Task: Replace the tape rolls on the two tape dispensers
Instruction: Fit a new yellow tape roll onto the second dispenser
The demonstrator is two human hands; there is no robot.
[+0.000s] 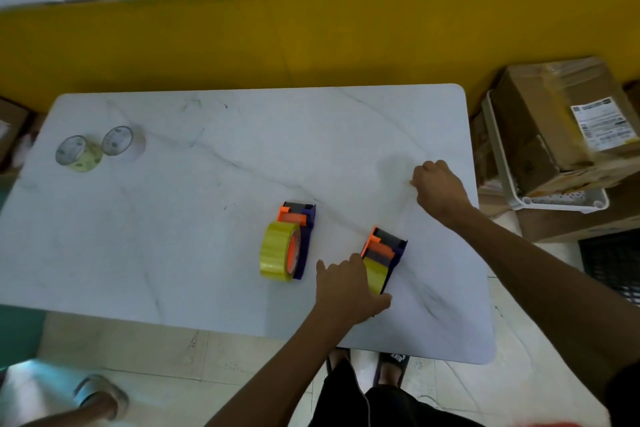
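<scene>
Fingers (329, 274) of the left hand (348, 291) lie spread and curled over the yellow tape roll (375, 276) of the nearer tape dispenser (384, 255), pressing it down onto the white tabletop (207, 218), likely so the body does not slide. The right hand (438, 187) is closed into a loose fist further back and to the right of that dispenser; a faint clear band seems to run from the dispenser's mouth toward it, so it probably has the free end of the tape pinched, though the strip is too pale to be sure. Holding one end down while drawing from the other would fit pulling tape off or threading it through the orange cutter end.

The second tape dispenser (301, 236) lies just to the left, on its side, untouched, with a fat yellow roll (277, 251) mounted on its orange hub. Two spare rolls (100, 147) sit side by side near the far left corner, well apart from the hands, one yellowish and one paler; whether they are new or spent cannot be told.

Beyond the right edge, a cardboard box (554, 121) rests in a white basket (561, 203).
</scene>
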